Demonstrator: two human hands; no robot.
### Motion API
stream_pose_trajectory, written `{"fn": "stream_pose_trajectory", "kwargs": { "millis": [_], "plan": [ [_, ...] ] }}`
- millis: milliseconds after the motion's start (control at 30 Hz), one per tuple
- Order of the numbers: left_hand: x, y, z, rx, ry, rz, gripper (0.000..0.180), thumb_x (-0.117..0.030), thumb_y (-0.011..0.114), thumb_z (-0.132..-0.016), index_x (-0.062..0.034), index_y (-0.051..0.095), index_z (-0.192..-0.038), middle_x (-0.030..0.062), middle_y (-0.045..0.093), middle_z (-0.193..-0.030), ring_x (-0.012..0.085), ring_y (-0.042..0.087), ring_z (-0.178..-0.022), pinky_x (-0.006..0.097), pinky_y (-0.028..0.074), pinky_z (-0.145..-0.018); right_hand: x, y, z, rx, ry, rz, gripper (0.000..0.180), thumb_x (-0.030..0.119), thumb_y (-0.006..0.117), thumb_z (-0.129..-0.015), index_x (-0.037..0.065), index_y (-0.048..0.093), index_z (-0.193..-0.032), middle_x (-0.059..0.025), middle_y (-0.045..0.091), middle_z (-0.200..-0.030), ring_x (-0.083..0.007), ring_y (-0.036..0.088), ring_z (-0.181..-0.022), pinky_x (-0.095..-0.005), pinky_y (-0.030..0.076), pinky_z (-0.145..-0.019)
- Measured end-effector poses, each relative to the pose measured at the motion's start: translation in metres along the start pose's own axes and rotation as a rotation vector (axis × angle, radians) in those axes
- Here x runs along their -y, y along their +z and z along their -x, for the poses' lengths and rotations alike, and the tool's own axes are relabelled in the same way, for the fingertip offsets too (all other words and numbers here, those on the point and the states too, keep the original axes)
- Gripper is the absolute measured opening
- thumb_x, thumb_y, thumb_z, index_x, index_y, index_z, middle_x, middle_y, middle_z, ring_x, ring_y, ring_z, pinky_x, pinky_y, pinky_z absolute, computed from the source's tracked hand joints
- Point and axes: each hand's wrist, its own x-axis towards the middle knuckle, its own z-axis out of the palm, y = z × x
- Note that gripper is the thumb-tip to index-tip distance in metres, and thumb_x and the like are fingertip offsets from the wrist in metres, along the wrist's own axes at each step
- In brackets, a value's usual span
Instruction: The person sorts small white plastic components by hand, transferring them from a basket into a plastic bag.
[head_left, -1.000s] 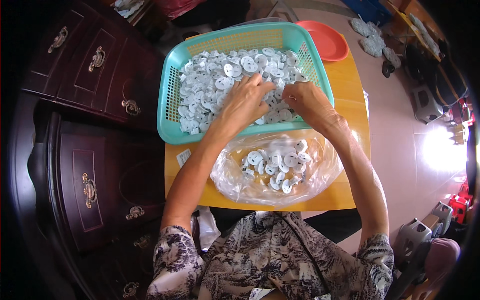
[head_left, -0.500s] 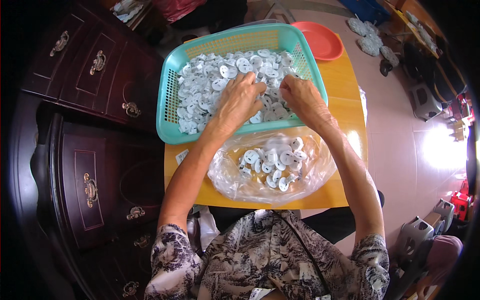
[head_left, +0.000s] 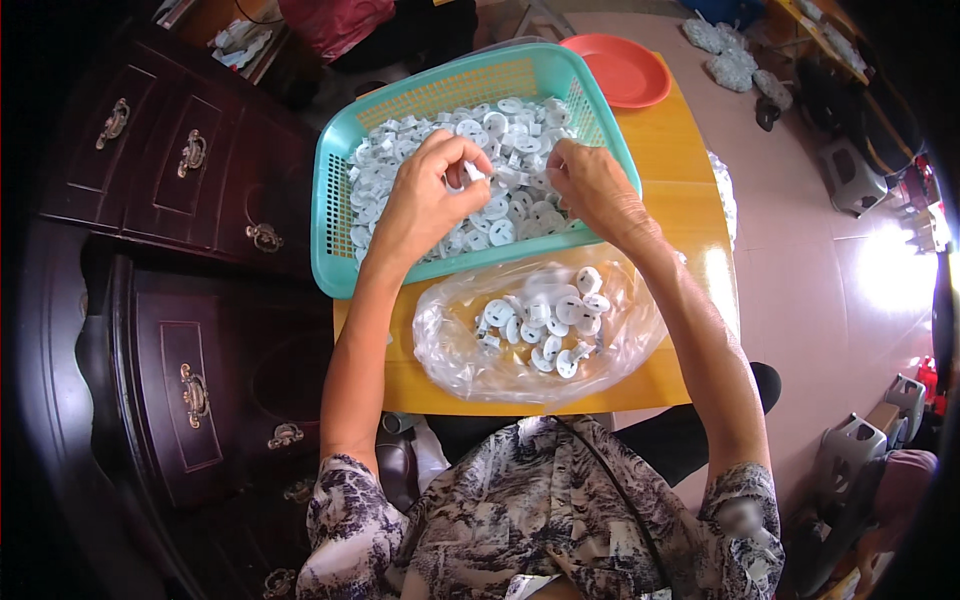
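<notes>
White, round, slotted plastic discs [head_left: 512, 207], uncountably many, fill one turquoise lattice plastic basket [head_left: 322, 240]; our left hand [head_left: 425, 205] pinches one white piece [head_left: 474, 172], our right hand [head_left: 598, 190] curls, contents hidden.

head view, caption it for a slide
Left hand pinches a white part above a teal basket piled with more, right hand alongside; a clear bag lies in front.

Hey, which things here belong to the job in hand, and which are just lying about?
Part of the job, it seems:
white pieces, one in the left hand
basket holding many
clear bag with some more
table beneath

Apparently just about:
red dish
drawers
grey stool
</notes>
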Motion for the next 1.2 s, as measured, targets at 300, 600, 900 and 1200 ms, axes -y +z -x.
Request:
{"fn": "stream_pose_trajectory", "kwargs": {
  "millis": [300,600,900,1200],
  "plan": [
    [-0.037,0.034,0.092,0.345,0.134,0.055,0.016,-0.004,0.069,-0.077,-0.0052,0.061,-0.090,0.0044,0.054,-0.093,0.0189,0.060,-0.083,0.033,0.049,-0.072,-0.016,0.008,-0.007,0.023,-0.002,0.147,0.022,0.012,0.057,-0.090,-0.004,0.059,-0.104,-0.0197,0.069,-0.081,-0.0258,0.071,-0.065,-0.0373,0.057,-0.065],
    [-0.015,0.065,0.115,0.220,0.270,-0.027,0.027,0.002,0.068,-0.080,-0.0056,0.062,-0.105,0.0089,0.055,-0.101,0.0270,0.063,-0.088,0.038,0.053,-0.074,-0.005,0.009,-0.030,0.158,0.230,0.246,0.025,0.021,0.067,-0.082,-0.002,0.064,-0.092,-0.0213,0.070,-0.085,-0.0283,0.072,-0.074,-0.0393,0.055,-0.067],
    [-0.016,0.065,0.120,0.198,0.240,0.064,0.021,-0.003,0.071,-0.083,-0.0043,0.065,-0.103,0.0085,0.058,-0.098,0.0268,0.064,-0.086,0.037,0.053,-0.073,0.004,0.004,-0.017,0.076,0.044,0.318,0.025,0.026,0.076,-0.076,0.005,0.065,-0.085,-0.0156,0.068,-0.081,-0.0339,0.067,-0.080,-0.0445,0.051,-0.072],
    [-0.022,0.033,0.121,0.050,0.165,-0.002,0.015,-0.007,0.070,-0.088,-0.0030,0.069,-0.102,0.0079,0.065,-0.098,0.0201,0.065,-0.085,0.031,0.053,-0.072,0.075,-0.051,0.060,0.032,-0.114,-0.028,0.025,0.021,0.072,-0.084,0.000,0.059,-0.082,-0.0168,0.062,-0.073,-0.0335,0.061,-0.066,-0.0412,0.048,-0.064]
  ]
}}
